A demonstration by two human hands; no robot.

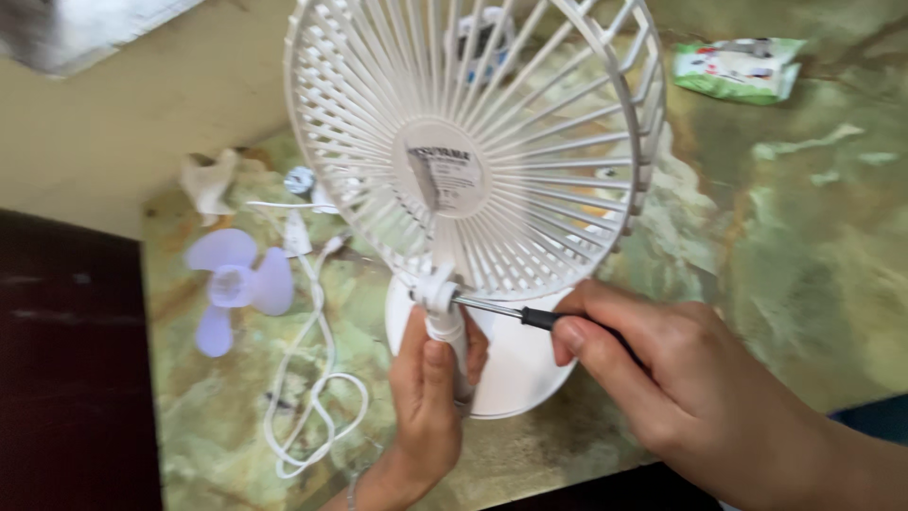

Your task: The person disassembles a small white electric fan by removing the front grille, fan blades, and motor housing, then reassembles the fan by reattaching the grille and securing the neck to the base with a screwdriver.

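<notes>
Hands at work on a small white desk fan (pixel 473 161) standing on a green marbled worktop (pixel 804 265). Left hand (pixel 430 397), fingers clamped on the fan's neck just above its round base (pixel 515 369), holds the fan upright. Right hand (pixel 681 388), fingers closed around a black-handled screwdriver (pixel 515 312), sets the metal tip against the hinge joint below the rear grille. To the left lie a detached pale fan blade (pixel 232 284) and a loose white cable (pixel 312 378). A green-and-white packet (pixel 738 68) lies well apart, upper right.
</notes>
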